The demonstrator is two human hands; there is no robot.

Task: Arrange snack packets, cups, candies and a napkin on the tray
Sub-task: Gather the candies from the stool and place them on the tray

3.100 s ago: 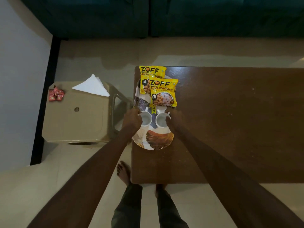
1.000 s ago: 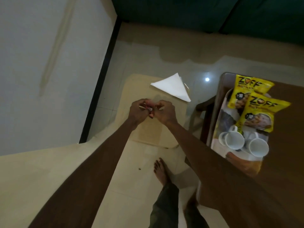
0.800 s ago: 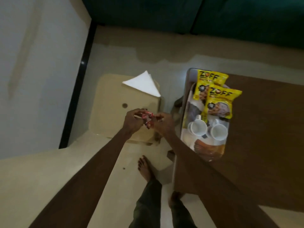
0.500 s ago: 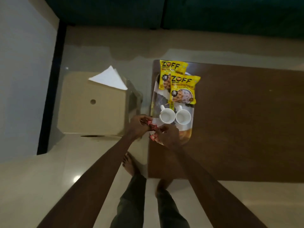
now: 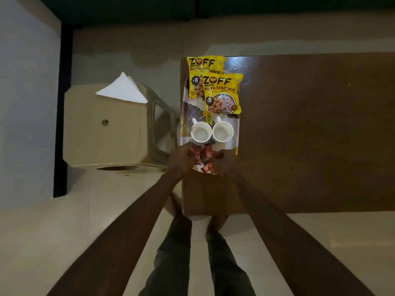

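While both hands work over the near end of the long patterned tray (image 5: 236,133), the small red-wrapped candies (image 5: 204,157) lie in a loose heap between them, probably because this end was the only free place. The left hand (image 5: 180,159) and the right hand (image 5: 224,163) are half curled with fingers at the heap; whether they pinch a candy or only push them I cannot tell. The two white ceramic cups (image 5: 211,131) stand side by side in the middle, and the two yellow snack packets (image 5: 215,86) overlap at the far end, one reaching past the rim. The white folded napkin (image 5: 122,89) is not yet on the tray; it lies on the beige plastic stool (image 5: 102,129), well apart. The hands hide the tray's near edge, and the dim light blurs the number of candies.
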